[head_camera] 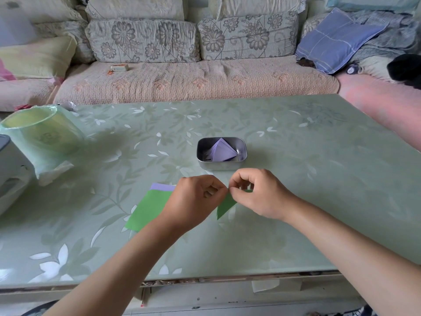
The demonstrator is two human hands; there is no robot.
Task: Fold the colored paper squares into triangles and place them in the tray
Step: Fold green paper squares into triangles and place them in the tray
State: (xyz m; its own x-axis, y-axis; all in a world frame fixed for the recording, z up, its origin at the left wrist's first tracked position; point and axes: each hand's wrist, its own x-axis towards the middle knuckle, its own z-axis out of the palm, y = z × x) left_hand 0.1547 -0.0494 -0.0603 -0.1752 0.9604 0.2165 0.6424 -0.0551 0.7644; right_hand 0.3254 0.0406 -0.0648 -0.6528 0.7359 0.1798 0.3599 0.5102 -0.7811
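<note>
Left hand [196, 199]: nearest the lens with its forearm, above the middle of the bench [296, 201]; its fingers [213, 189] are curled and pinch the top tip of the green sheet [225, 205].
Right hand [257, 192]: meets the left at that same tip; its fingers [237, 185] are bent in a pinch on the sheet too.
Green sheet: thin matte paper, apparently part-folded into a narrow pointed wedge that hangs from the pinch. Whether its lower point touches the bench I cannot tell.
Unfolded stock: a flat green square [150, 208] lying on a purple square [161, 186], towards the near edge, partly under the left wrist.
Tray [222, 166]: a small metal tin with rounded corners and a dull sheen, just beyond the hands at mid-bench, holding purple triangles [222, 151] that stand loosely tented.
Bench surface: glossy and smooth, pale green with a leaf print.
Risk, crooked fold: likely if the corners slip out of line in the pinch, since the paper is held in the air with no firm backing.
Risk, scattered stock: the left wrist could drag the loose squares across the slick top.
Risk, springing open: a weakly creased triangle may unfold in the tin, and dropping it in could nudge the light tray.
</note>
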